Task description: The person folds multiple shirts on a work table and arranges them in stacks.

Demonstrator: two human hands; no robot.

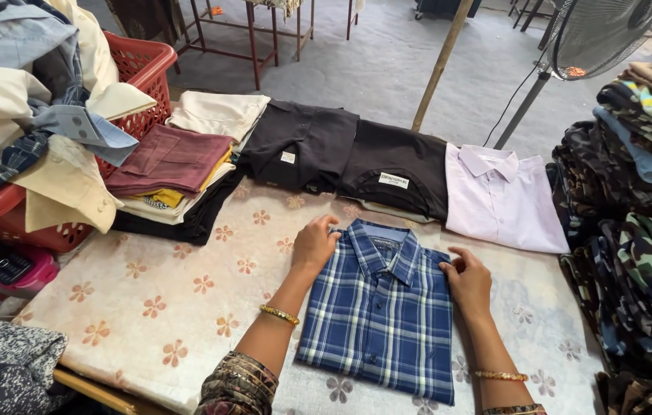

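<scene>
Both hands flat and open on the folded plaid shirt (379,311): left hand (314,244) at 10 o'clock, right hand (468,280) at 3. Folding looks basically done on the bench (149,307).

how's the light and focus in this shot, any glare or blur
Head view: soft, even daylight, no glare; faint shadows under the left hand and right hand on the blue plaid shirt, which is sharp; wide-lens bending at the edges; fan cropped.
</scene>
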